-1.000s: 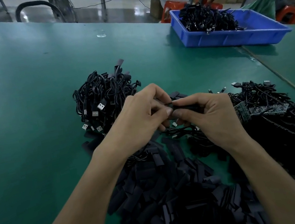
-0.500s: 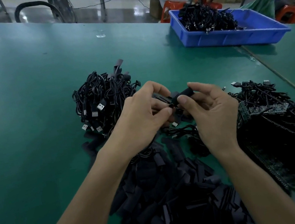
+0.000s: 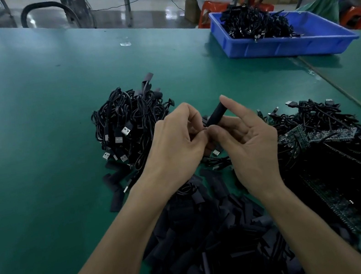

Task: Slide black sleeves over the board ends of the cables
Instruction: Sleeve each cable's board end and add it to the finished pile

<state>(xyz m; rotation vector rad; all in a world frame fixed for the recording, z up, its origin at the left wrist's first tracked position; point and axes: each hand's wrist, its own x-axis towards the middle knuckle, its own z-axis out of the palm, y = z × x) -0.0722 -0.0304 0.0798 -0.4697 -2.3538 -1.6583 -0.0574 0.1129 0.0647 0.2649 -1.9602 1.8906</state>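
Head view, right hand (image 3: pixel 248 141) pinching black sleeve (image 3: pixel 217 114), left hand (image 3: pixel 176 144) pinching cable end (image 3: pixel 204 121) at its mouth

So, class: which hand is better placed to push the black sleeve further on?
Right. The right hand holds the black sleeve between thumb and forefinger; the left hand pinches at its lower end, probably steadying the cable, which is hidden.

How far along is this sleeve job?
Seemingly done: the cable heap by the left hand shows sleeved ends; the blue bin holds more cables. In hand: the right hand pinches one black sleeve, the left pinching its lower end. Left: cables with bare boards and many loose sleeves.
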